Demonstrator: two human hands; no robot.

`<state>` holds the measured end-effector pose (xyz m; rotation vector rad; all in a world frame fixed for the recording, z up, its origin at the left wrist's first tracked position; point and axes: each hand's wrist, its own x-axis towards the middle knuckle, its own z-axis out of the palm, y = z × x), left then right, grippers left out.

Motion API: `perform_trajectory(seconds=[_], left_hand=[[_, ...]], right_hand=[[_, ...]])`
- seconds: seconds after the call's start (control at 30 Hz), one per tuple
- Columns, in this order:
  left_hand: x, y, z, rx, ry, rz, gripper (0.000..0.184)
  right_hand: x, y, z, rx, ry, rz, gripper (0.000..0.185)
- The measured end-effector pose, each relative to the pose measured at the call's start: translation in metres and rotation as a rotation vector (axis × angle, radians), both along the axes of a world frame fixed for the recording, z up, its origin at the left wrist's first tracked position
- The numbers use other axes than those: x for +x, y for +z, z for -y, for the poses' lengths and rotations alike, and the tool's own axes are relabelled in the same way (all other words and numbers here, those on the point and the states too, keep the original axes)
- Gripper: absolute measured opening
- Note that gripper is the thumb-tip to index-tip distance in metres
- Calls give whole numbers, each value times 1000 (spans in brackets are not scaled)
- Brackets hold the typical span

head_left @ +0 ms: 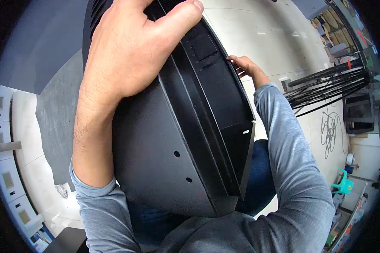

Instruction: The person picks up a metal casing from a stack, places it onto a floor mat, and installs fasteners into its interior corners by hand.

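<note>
Black casing (150, 139): over the wearer's lap, its near end close to the grey shirt (211, 234); two round holes in the smooth face, beside long ridges.
Black rods (325, 82): bundled, beyond the casing's right edge.
Green stool (345, 184): at the far right, on its side.
Left hand (131, 46): spread over the casing's upper part, thumb apart; fingertips out of view.
Right hand (244, 66): fingers bent at the casing's right edge; whether they pinch, cannot tell.
</note>
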<state>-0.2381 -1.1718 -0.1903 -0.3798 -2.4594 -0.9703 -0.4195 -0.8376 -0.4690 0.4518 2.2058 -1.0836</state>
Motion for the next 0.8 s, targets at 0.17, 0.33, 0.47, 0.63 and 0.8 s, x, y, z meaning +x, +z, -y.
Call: perform_trajectory(seconds=[0.17,0.33,0.47,0.63,0.8], left_hand=[[1,0,1,-16,0,-16,66],[1,-2,2,-16,26,-24,69],[1,-2,2,-21,28,-27,71],[0,-3,3,-31,32,-42,70],[1,-1,3,-28,23,-31,68]], right_hand=[[0,-1,1,13,10,-5,54],[-1,-1,3,29,-2,-18,59],[-4,-4,4,50,1,-11,63],[-5,-2,6,74,15,3,68],[-6,-4,9,76,-24,-2,73]])
